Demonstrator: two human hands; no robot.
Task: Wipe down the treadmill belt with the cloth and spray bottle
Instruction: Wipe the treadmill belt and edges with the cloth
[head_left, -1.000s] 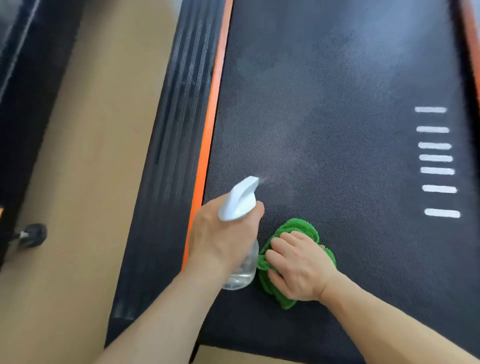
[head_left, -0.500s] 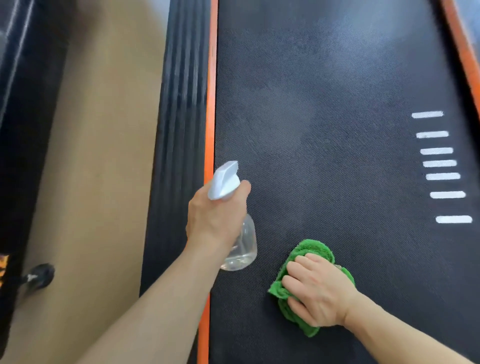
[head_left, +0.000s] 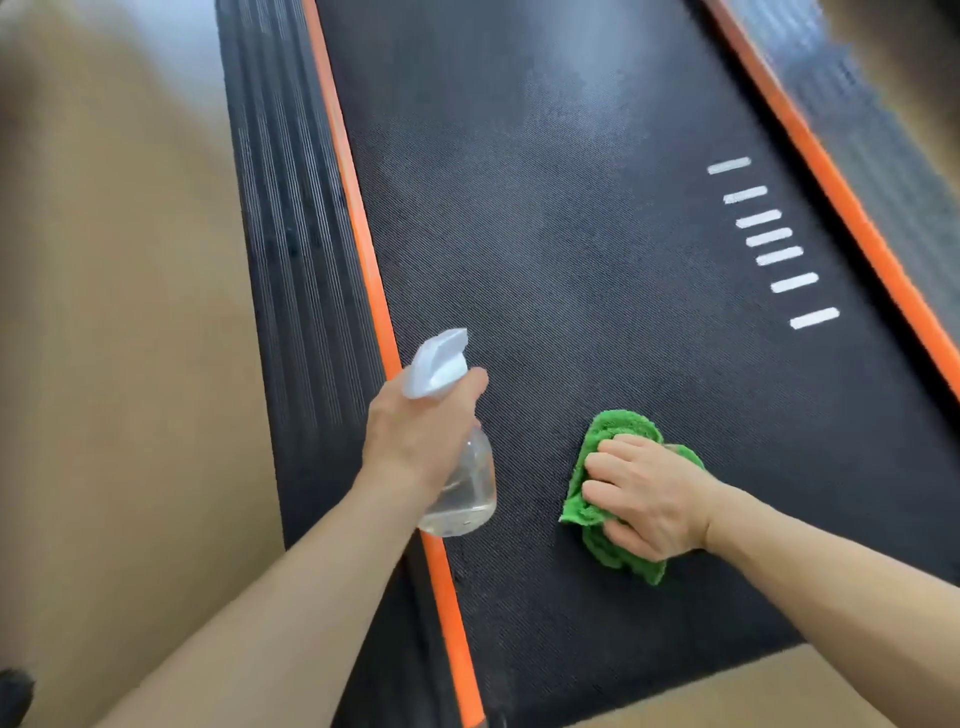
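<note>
Looking down, we see the dark ribbed treadmill belt between two orange strips, with white dashes at its right side and beige floor around. Our left hand wraps its fingers around the clear spray bottle above the left orange strip. Our right hand presses the green cloth on the belt, fingers curled over it.

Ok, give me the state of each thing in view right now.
Bottle: held off the belt in the left hand, partly filled with clear liquid, nozzle pointing up the belt.
Cloth: bunched, pressed flat on the belt under the right hand.
Belt: bare, faint lighter patches farther up.
</note>
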